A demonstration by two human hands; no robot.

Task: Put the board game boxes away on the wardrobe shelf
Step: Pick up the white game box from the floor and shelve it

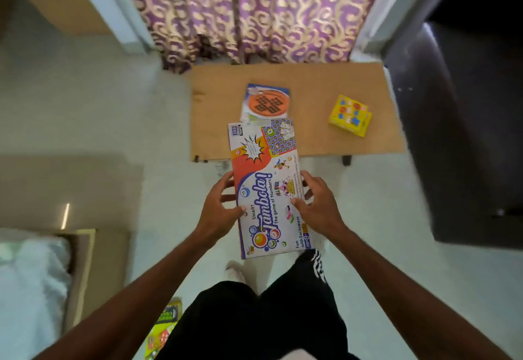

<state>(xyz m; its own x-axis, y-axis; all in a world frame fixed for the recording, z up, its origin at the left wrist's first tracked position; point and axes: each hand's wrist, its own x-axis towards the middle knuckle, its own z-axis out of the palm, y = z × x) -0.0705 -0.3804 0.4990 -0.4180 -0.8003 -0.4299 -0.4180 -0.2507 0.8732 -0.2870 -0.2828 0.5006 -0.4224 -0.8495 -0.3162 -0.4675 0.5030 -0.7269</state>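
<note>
I hold a long white Tambola game box (266, 187) flat in front of me, above the floor and the near edge of a low wooden table (325, 133). My left hand (219, 208) grips its left long edge, and my right hand (317, 204) grips its right edge with the thumb on top. A blue box with an orange round picture (266, 102) lies on the table just beyond it. A small yellow box (351, 115) sits on the table's right side. The wardrobe shelf is out of view.
A dark sofa (458, 105) stands at the right of the table. A purple and gold curtain (249, 11) hangs behind it. A bed with white bedding (28, 289) is at the lower left. A yellow-green box (161, 331) lies on the floor by my left leg.
</note>
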